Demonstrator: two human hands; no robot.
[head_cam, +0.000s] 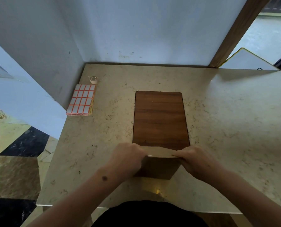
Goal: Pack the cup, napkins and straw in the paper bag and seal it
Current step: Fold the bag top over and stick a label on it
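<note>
A brown paper bag (159, 167) stands upright near the front edge of the beige stone table (226, 120). Its top is folded over into a flat flap. My left hand (128, 158) pinches the left end of that fold, and my right hand (195, 158) pinches the right end. The cup, napkins and straw are not visible; whatever is inside the bag is hidden.
A wooden board (160, 117) lies flat just behind the bag. At the table's far left sit a small roll of tape (93, 79) and a stack of red-bordered label sheets (81, 99). A white wall runs along the back and left.
</note>
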